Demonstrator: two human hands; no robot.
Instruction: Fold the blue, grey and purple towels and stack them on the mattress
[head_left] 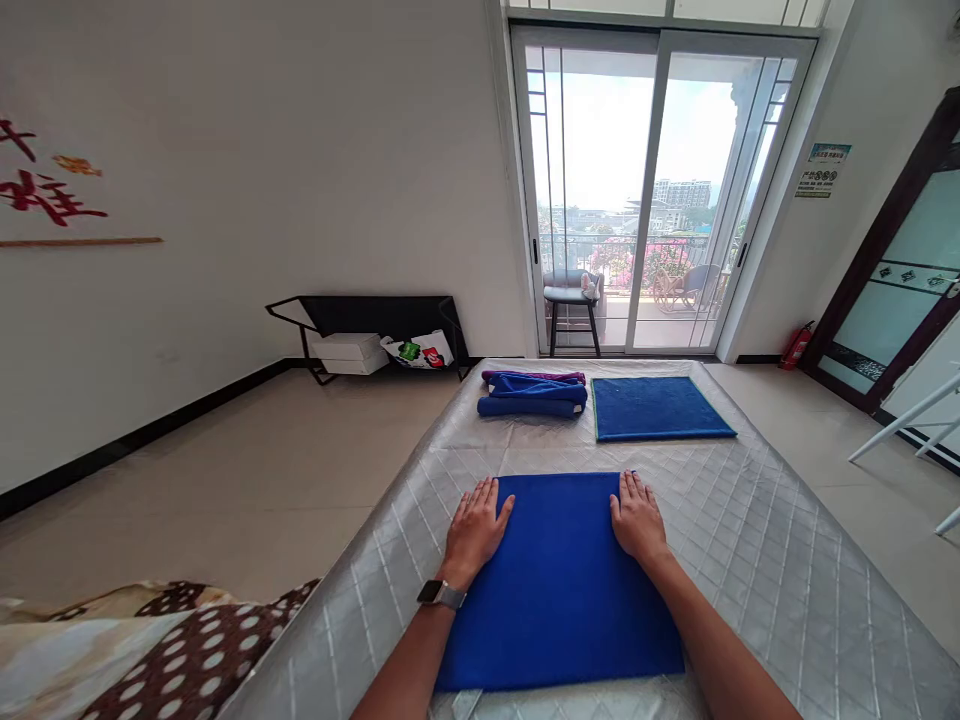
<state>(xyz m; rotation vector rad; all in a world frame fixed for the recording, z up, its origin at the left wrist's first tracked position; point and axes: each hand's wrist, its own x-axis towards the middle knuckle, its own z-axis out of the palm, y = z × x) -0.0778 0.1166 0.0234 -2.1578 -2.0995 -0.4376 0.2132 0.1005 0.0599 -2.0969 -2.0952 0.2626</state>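
Note:
A bright blue towel (559, 590) lies flat on the silver quilted mattress (757, 560) in front of me. My left hand (476, 525) rests flat at the towel's far left corner, fingers stretched forward and thumb apart. At the far right corner my right hand (637, 515) also lies flat, fingers out and thumb spread. Neither hand grips anything. Farther back, a darker blue towel (664, 408) with a green edge is spread flat. Left of it sits a small stack of folded blue towels (532, 395), with a purple one at the back.
A brown polka-dot blanket (187, 655) lies at the lower left. Against the wall stands a black rack (360, 315) with white boxes (349, 352) and a printed bag (420, 350). Glass sliding doors (652, 200) are behind the mattress; a fire extinguisher (796, 345) stands at right.

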